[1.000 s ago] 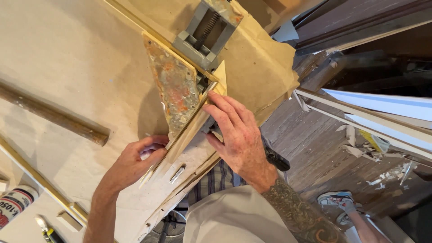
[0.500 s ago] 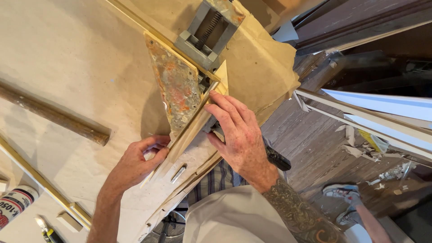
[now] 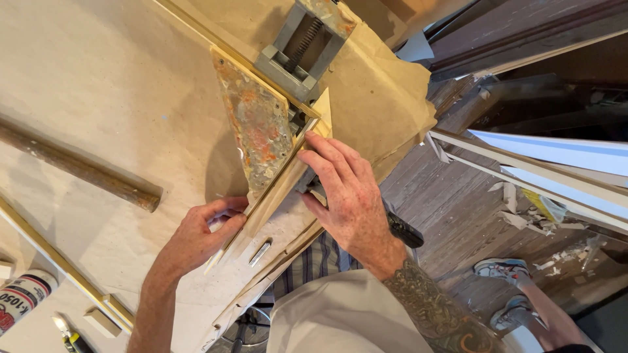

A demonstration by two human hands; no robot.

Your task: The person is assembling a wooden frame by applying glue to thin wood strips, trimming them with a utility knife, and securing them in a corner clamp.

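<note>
A rusty, paint-stained triangular metal plate (image 3: 258,131) of a corner clamp lies on the paper-covered workbench (image 3: 98,98). A pale wooden moulding strip (image 3: 275,189) runs along the plate's lower right edge. My right hand (image 3: 350,196) presses flat on the strip's upper end and over the clamp's handle, fingers pointing up left. My left hand (image 3: 203,232) grips the strip's lower end between thumb and fingers. A grey metal screw vise (image 3: 304,46) sits at the plate's top corner.
A rusty round bar (image 3: 78,167) lies at the left. A gold-edged moulding length (image 3: 59,261), a glue tube (image 3: 23,297) and small wood blocks (image 3: 101,320) are at the lower left. Another person's shoes (image 3: 504,271) stand on the debris-strewn floor at the right.
My left hand has slid a little up along the strip toward the plate. My right hand stays pressed in place. The other person's feet have shifted on the floor.
</note>
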